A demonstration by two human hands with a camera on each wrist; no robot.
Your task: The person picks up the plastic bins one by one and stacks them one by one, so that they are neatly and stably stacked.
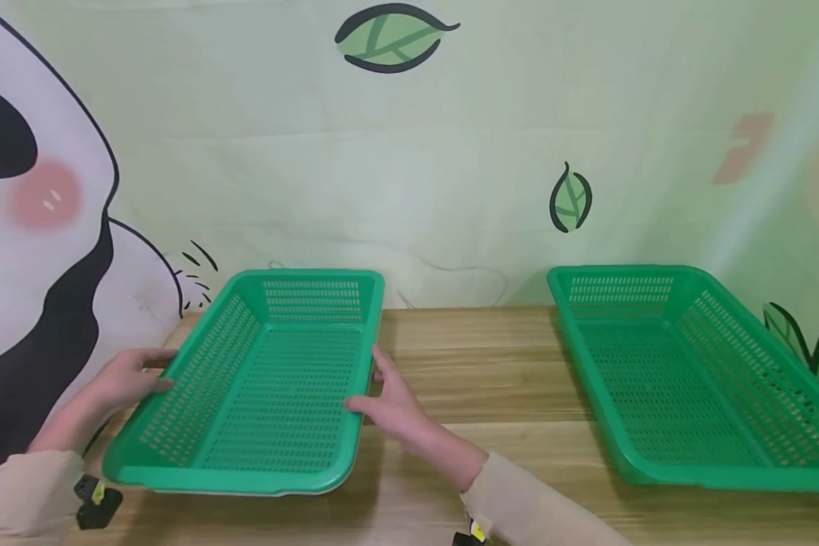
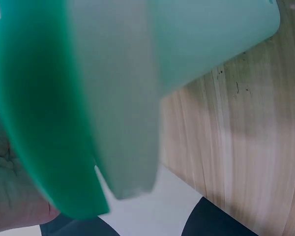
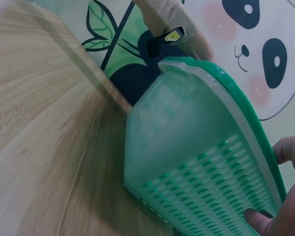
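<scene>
A green perforated plastic basket (image 1: pixel 246 479) is at the left in the head view, between both hands. Around its outside, in the right wrist view, runs a whitish translucent shell (image 3: pixel 191 115) with its own rim just below the green one. My left hand (image 1: pixel 124 379) grips the left long rim. On the opposite rim my right hand (image 1: pixel 399 402) holds on, thumb over the edge and fingers along the outer wall. The inside of the basket shows only its slotted floor and walls. Its lower corner is close over the table in the right wrist view.
A second green basket (image 1: pixel 710 479) stands on the right of the wooden table (image 1: pixel 478 379). Behind the table hangs a pale green cloth (image 1: pixel 464 152) printed with leaves and a panda. Wrist-worn black devices (image 1: pixel 98 502) sit at both sleeves.
</scene>
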